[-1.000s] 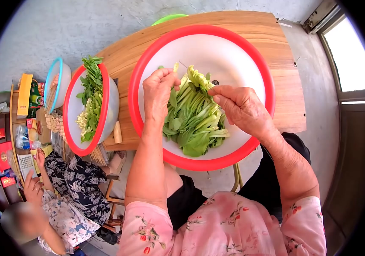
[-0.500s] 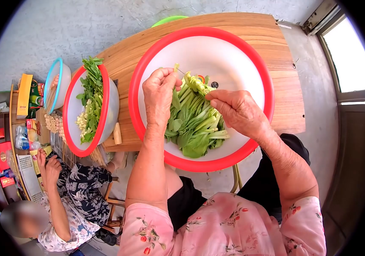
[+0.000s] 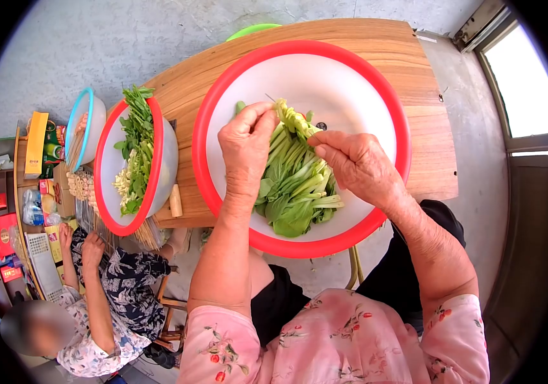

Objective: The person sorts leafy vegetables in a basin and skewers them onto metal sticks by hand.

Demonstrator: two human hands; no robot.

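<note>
A large white basin with a red rim [image 3: 312,247] stands in front of me, with a heap of leafy greens [image 3: 294,198] inside. Over the heap, a thin skewer [image 3: 269,96] shows its tip just past a bunch of threaded pale green stalks [image 3: 293,120]. My left hand [image 3: 246,144] pinches a green stalk against the skewer near that tip; a leaf [image 3: 241,107] sticks out behind the fingers. Closed at the other end of the bunch, my right hand [image 3: 358,160] grips the skewer, whose rear part is hidden by the fingers.
Left of the basin sits a smaller red-rimmed bowl [image 3: 106,192] of greens, then a blue-rimmed bowl [image 3: 98,128] holding skewers. Bundled skewers [image 3: 83,185] lie beside them on the wooden table [image 3: 431,128]. Another person [image 3: 104,326] sits at lower left, near shelves of boxes.
My left hand has moved slightly right, pressing the stalk onto the skewer, and the skewer tip now pokes out above it. The other person's hands have moved apart.
</note>
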